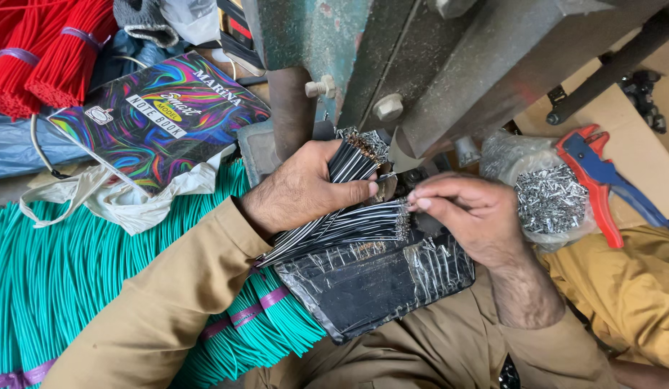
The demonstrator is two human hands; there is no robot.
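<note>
Two hands on black-and-white wires beneath a metal press.

From the head camera we see our left hand [305, 191] closed around a bundle of black-and-white wires [345, 216], while our right hand [471, 216] pinches the stripped ends just beside it, fingertips narrow. A bag of metal terminals [550, 198] and a red-and-blue crimping tool [601, 180] lie right of that hand. We judge a loosened grip could fan the wires out, and fingers sit close under the press [449, 65].

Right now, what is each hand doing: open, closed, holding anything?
Left hand: closed around a bundle of black wires.
Right hand: fingertips pinched at the wire ends; what they hold cannot be told.
</note>
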